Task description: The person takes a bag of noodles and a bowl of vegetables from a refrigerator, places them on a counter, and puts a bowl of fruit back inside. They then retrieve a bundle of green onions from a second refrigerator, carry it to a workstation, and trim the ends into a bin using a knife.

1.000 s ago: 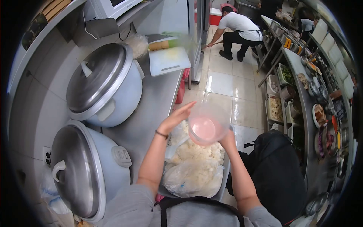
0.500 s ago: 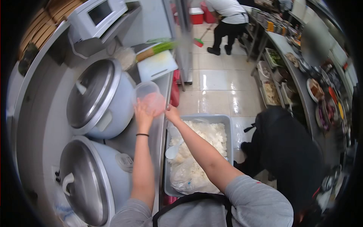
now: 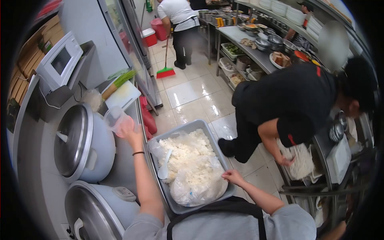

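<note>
My left hand (image 3: pixel 130 131) is wrapped round a clear plastic container (image 3: pixel 113 115) with a pinkish part at its lower end, held over the steel counter by the rice cooker (image 3: pixel 102 138). Below it to the right, a grey tub (image 3: pixel 163 199) holds a mass of white cooked rice (image 3: pixel 192 146). A clear plastic bag (image 3: pixel 196 193) lines the tub and bunches up at its near end. One white rice paddle (image 3: pixel 163 172) lies on the rice. My right hand (image 3: pixel 234 177) has its fingers pinched together at the tub's right rim, by the bag's edge; I cannot tell what they grip.
Close on the right, a person in black (image 3: pixel 286 100) bends over the shelving, one hand at white noodle-like strands (image 3: pixel 298 160). Farther off, another person (image 3: pixel 180 24) sweeps with a broom (image 3: pixel 165 73). A cutting board (image 3: pixel 123 96) with green stalks lies beyond the cookers.
The view has swung right. My right hand has left the container and come back to the tub's right rim. My left hand keeps the container. The person in black has turned toward the shelving.
</note>
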{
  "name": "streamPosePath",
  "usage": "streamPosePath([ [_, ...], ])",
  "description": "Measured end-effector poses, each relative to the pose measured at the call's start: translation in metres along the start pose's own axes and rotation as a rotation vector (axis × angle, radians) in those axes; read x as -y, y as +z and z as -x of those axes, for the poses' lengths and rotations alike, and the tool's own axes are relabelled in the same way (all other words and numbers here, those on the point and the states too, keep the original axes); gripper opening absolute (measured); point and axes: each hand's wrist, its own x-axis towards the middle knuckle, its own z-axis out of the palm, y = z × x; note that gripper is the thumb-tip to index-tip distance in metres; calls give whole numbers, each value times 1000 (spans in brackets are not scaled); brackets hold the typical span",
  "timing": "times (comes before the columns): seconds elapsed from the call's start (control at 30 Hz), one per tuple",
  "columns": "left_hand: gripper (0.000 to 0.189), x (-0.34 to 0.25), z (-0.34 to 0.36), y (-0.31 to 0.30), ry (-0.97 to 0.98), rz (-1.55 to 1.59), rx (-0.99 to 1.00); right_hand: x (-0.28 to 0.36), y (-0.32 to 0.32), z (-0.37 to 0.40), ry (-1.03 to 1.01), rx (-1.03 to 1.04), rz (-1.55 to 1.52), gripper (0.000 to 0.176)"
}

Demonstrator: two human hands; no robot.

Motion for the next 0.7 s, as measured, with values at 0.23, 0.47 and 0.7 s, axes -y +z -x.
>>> streamPosePath([
  [0.23, 48, -121, 79, 16, 89, 349, 315, -21, -26, 72, -98, -326, 7, 28],
  [0.47, 44, -151, 147, -1, 181, 431, 633, 41, -26, 79, -189, -370, 26, 21],
  [0.7, 44, -161, 216, -40, 200, 412, 834, 27, -70, 103, -528, -544, 204, 13],
])
